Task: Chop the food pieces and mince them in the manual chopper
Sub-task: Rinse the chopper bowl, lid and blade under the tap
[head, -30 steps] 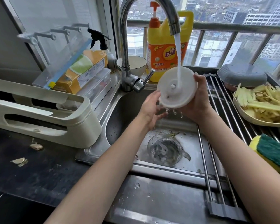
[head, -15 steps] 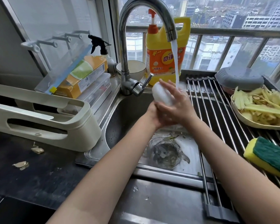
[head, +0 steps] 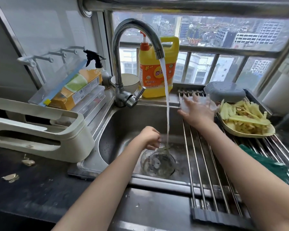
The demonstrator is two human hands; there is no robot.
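Nearest the camera, a roll-up drying rack [head: 205, 179] of steel rods spans the right side of the steel sink [head: 123, 124]. In the sink basin, the clear chopper bowl [head: 157, 161] sits over the drain. The left hand [head: 149, 138] reaches down to its rim with curled fingers beside the running water stream [head: 167, 104]; motion blur prevents confirming a grip. Farther back, the right hand [head: 196, 111] holds the white chopper lid [head: 187, 105] over the rack, fingers spread across the blurred lid. To its right, a beige dish [head: 250, 133] of cut yellow food strips [head: 244, 117] rests on the rack. Behind stand the faucet [head: 123, 67] and a yellow dish-soap bottle [head: 154, 75].
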